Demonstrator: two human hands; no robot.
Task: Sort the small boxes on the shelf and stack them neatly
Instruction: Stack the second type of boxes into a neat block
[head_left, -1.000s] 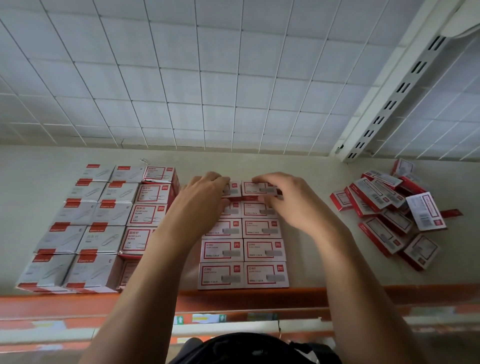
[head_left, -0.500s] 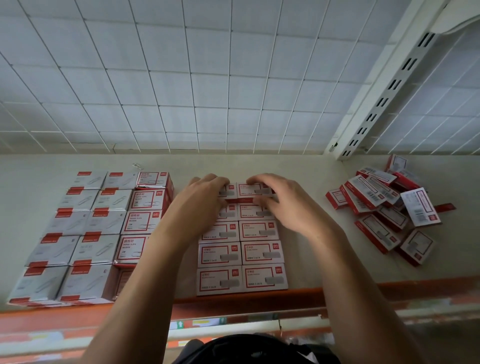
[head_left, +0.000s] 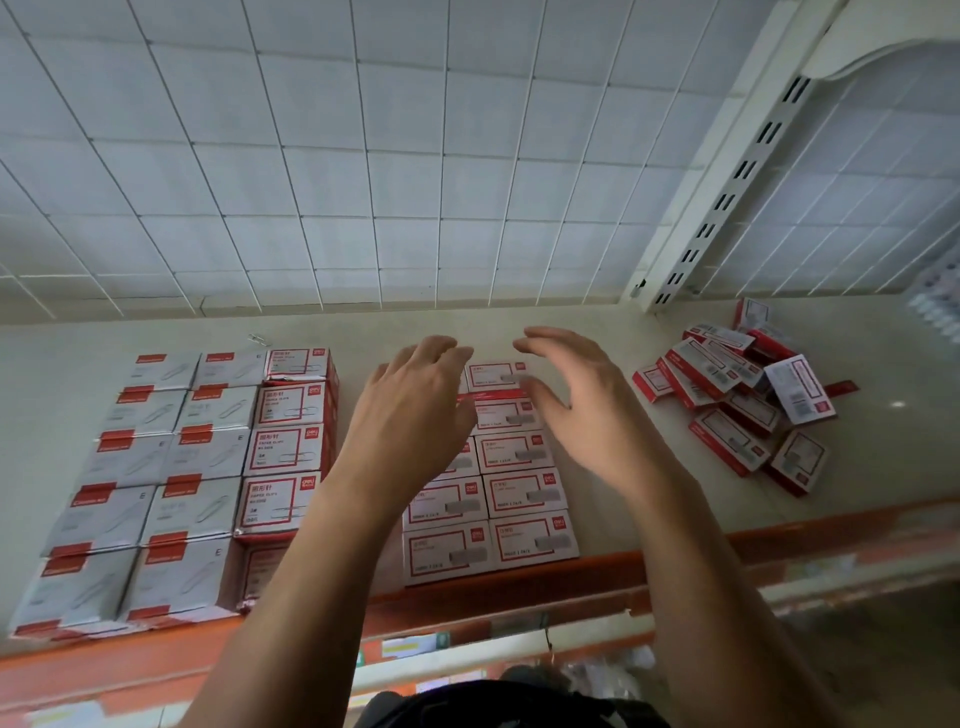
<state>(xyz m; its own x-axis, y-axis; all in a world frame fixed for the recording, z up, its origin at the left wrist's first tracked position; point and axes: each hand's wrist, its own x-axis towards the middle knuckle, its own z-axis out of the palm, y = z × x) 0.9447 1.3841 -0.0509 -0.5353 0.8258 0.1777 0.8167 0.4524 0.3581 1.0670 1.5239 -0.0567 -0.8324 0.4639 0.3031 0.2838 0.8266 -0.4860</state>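
Nearest me ran the orange front lip (head_left: 571, 577) of the shelf (head_left: 649, 467). Just behind it began my tidy block of small red-and-white boxes (head_left: 530, 538), two columns laid flat and touching, running away from me toward the back. To its left stood a column of red-bordered paper clip boxes (head_left: 283, 447), and further left two columns of grey paper clip boxes (head_left: 130, 467), all packed edge to edge. Over the far end of the middle block I held both hands. My left hand (head_left: 410, 415) was loose, fingers slightly bent, gripping nothing, and it hid the far boxes of the left column. My right hand (head_left: 582, 410) was likewise relaxed and empty, thumb apart, above the right column; whether either hand touched the cardboard I could not tell. Out to the right, well apart from the block, lay a jumbled heap of small boxes (head_left: 727, 395), tilted and overlapping. A loose paper clip (head_left: 258, 339) lay behind the grey boxes. Behind everything rose the white wire grid panel (head_left: 363, 182) and a slotted upright (head_left: 727, 192)
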